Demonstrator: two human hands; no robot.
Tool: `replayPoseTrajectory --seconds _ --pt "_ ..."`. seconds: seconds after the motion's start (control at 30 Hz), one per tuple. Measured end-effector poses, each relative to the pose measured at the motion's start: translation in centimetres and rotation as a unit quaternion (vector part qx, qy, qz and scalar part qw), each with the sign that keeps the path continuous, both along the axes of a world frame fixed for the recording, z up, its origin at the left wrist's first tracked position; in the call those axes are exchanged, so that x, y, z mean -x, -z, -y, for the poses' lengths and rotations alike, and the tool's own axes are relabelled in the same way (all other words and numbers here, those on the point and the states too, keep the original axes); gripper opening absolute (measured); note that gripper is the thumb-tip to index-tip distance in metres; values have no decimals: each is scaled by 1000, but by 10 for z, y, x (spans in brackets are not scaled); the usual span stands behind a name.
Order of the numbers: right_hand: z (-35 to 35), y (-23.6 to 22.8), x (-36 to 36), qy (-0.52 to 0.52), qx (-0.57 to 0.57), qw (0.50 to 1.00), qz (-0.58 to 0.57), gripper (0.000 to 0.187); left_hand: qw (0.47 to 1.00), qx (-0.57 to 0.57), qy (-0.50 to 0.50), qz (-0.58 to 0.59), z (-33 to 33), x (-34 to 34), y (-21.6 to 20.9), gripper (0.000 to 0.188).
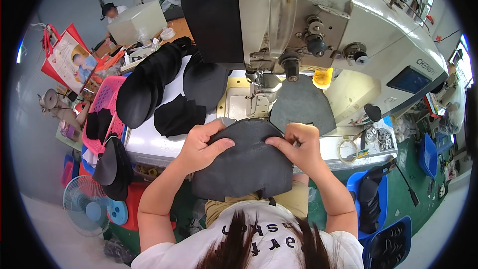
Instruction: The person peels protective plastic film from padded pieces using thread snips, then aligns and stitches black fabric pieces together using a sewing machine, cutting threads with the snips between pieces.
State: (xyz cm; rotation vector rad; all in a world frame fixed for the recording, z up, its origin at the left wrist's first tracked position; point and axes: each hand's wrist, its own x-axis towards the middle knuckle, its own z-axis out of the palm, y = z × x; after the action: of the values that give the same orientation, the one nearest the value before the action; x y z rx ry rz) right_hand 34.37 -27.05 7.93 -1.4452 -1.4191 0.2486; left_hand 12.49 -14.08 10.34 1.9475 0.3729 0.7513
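Observation:
A dark grey, curved fabric piece (244, 162) hangs between my hands over my lap, just in front of the sewing machine (318, 35). My left hand (205, 145) pinches its upper left edge, thumb on top. On the upper right edge, my right hand (298, 145) grips it with the thumb pressed on the near face and the fingers curled behind. Behind it lies the machine's needle plate (244, 107), under the presser foot (259, 102). Another flat dark grey piece (303, 103) rests on the table right of the needle area.
Stacked black curved pieces (144, 89) and small black pieces (179, 115) lie left on the white table (149, 144). A pink basket (105, 94) stands beyond the table's left edge. Bobbins (384, 138) sit at the right. Blue bins (372, 199) and a fan (87, 205) stand lower down.

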Motion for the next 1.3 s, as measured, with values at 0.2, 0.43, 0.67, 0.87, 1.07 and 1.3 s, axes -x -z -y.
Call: replayPoseTrajectory --seconds 0.2,0.43,0.67,0.87,1.07,1.3 --pt "10 6 -11 -114 36 951 -284 28 995 81 11 47 -6 -9 16 24" --pt "48 26 -59 68 93 966 -231 28 899 417 99 -90 -4 -35 84 48" --pt "46 50 -136 271 199 937 94 34 800 559 153 -156 53 -81 141 39" --pt "-7 50 -156 355 98 888 276 36 826 556 80 -42 29 -109 128 44" --pt "-76 92 -184 365 82 818 437 35 973 -116 -120 -158 -17 -51 130 65" --pt "-77 103 -161 401 172 834 338 19 865 -265 -231 -358 -37 12 152 94"
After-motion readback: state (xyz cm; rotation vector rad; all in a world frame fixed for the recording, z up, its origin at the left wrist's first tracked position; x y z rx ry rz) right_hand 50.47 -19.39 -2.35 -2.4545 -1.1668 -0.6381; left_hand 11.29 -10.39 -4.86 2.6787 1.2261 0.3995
